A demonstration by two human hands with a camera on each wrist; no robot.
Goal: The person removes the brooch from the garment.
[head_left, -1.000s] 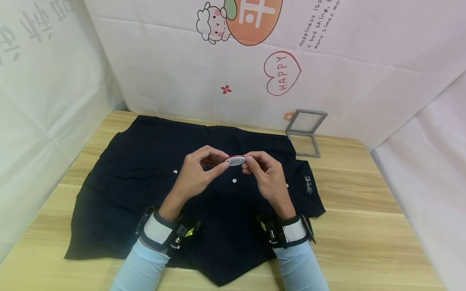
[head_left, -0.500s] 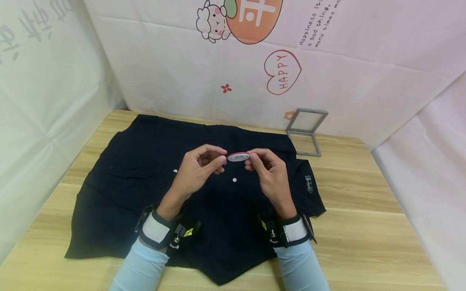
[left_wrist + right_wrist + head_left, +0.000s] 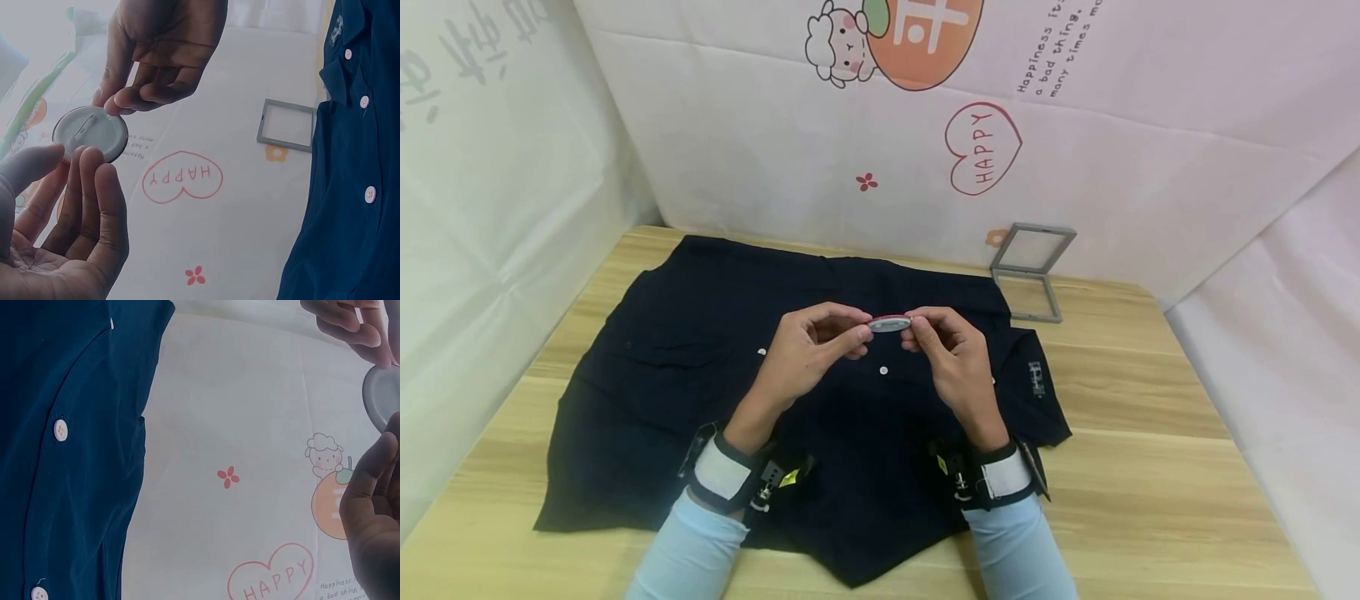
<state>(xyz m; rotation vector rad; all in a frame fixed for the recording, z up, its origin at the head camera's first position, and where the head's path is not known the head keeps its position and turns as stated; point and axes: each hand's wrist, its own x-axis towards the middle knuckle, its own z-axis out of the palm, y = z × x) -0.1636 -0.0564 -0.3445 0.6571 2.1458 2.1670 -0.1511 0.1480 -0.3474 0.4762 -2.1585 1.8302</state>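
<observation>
A round pin-back button badge is held up above the shirt, level between both hands. Its red rim faces away; the pale back with a safety-pin clasp shows on the badge in the left wrist view. My left hand pinches its left edge between thumb and fingers. At the opposite edge, the thumb and fingertips of my right hand pinch it too. Beneath them a dark navy shirt with white buttons lies spread out. The badge's front is hidden.
A grey hinged frame stands open at the back right, beside the shirt. The wooden table shows on the right. A printed white cloth hangs behind, with more cloth at both sides.
Half a second ago the left fingers were slightly apart from the badge's edge; now they grip it again. The badge has shifted only slightly, and the shirt stays put.
</observation>
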